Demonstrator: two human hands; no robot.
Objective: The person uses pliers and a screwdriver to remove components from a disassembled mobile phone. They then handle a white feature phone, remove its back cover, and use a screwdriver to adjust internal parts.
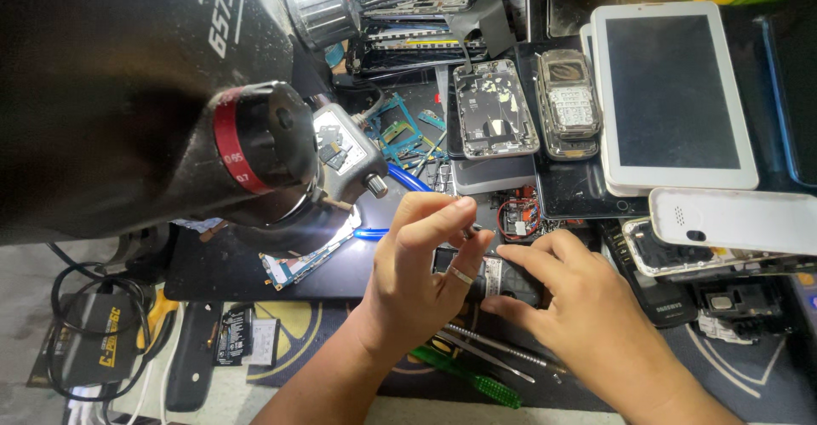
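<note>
Landmark: the small dark phone [502,279] at the centre of the worktop [213,272].

Far left of the phone, a coiled black cable [81,323] lies on the worktop. Up and left, a microscope [255,148] with a red ring overhangs the mat. Just left of the phone lies a loose circuit strip [298,263].

The left hand [417,280] rests on the phone's left end; its fingers [442,216] are pinched closed on a thin tool too small to identify. The right hand [579,297] grips the phone's right end, fingers closed around it.

Below the phone lie metal probes [489,350] and a green screwdriver [468,378]. Up and right lie an opened phone [494,108], a keypad phone [568,103] and a white tablet [672,93].

Risk: the pinched tool may slip and scratch the board if the right hand's grip loosens. A forearm may sweep the probes off the worktop.
</note>
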